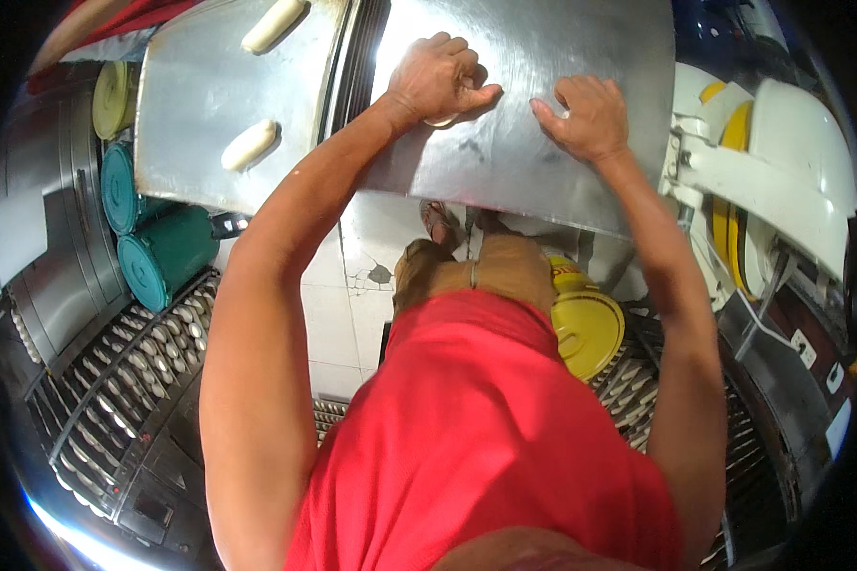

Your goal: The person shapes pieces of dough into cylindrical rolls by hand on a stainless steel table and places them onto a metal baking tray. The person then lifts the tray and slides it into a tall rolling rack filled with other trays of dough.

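My left hand (pixel 438 81) rests on the shiny metal table (pixel 505 171) with its fingers curled in and its thumb pointing right. A pale piece of dough (pixel 441 122) peeks out beneath its palm; the rest of it is hidden. To the right, my right hand (pixel 588 116) is just over the same metal surface, fingers loosely bent, thumb apart from them, with nothing visible in it. On the lighter metal sheet at the left lie two smooth, long dough rolls, a far one (pixel 273 25) and a nearer one (pixel 249 146).
Teal lidded buckets (pixel 148 271) and a yellow container (pixel 114 100) stand left of the table. Racks (pixel 152 357) hold many small pale pieces. A yellow lidded bucket (pixel 588 333) is by my legs. A white machine (pixel 781 171) flanks the right side. Another person's arm (pixel 76 29) shows at upper left.
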### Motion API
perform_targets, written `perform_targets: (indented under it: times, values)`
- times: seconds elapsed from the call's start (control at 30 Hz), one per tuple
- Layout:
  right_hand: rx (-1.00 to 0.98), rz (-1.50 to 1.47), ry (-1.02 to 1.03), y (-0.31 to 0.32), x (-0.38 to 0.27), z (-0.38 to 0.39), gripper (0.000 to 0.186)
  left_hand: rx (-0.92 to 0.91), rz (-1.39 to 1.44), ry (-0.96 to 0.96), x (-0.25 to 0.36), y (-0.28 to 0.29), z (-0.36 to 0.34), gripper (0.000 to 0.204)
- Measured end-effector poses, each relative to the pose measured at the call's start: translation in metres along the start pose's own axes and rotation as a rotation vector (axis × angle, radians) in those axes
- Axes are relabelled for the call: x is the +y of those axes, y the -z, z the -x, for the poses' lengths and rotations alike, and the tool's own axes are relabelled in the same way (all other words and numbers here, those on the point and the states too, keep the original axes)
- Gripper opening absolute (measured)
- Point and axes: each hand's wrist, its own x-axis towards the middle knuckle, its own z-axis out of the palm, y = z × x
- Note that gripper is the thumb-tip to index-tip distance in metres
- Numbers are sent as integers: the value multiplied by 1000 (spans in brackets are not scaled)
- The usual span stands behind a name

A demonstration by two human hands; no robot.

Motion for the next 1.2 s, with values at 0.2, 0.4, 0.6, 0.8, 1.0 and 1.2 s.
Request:
perform_targets:
  times: [0.2, 0.4, 0.6, 0.8, 1.0, 1.2]
  values:
    - [-96, -22, -123, 0, 2, -16, 43, -40, -95, -108, -20, -7, -23, 47]
    - [188, -22, 126, 3, 5, 36, 51, -136, -34, -53, 4, 14, 22, 66]
    - [15, -26, 60, -7, 6, 21, 40, -47, -39, -108, -1, 0, 1, 43]
    - [124, -14, 60, -10, 11, 10, 39, -21, -96, -129, -13, -11, -8, 39]
    - [83, 29, -21, 10, -7, 32, 47, 52, -120, -93, -15, -12, -6, 35]
    - [131, 21, -152, -5, -18, 52, 37, 34, -112, -63, -10, -12, -2, 37]
